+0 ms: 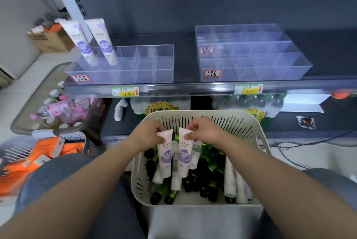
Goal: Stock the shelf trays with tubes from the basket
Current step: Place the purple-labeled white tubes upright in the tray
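Pink tube (164,158) is hanging from left hand (152,132), fingers pinching its crimped end | right hand (202,132) is pinching second tube (184,156) just beside it | basket (258,138) is lying under both hands, holding green and white tubes (210,169) | trays (154,68) are sitting beyond the hands on the shelf (193,86), two tubes (83,45) leaning in the left one

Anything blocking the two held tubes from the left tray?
Nothing visible. The left hand pinches the left tube, the right hand the right tube, above the basket; open air up to the left tray. Two standing tubes fill its back-left cells; the other cells look free.
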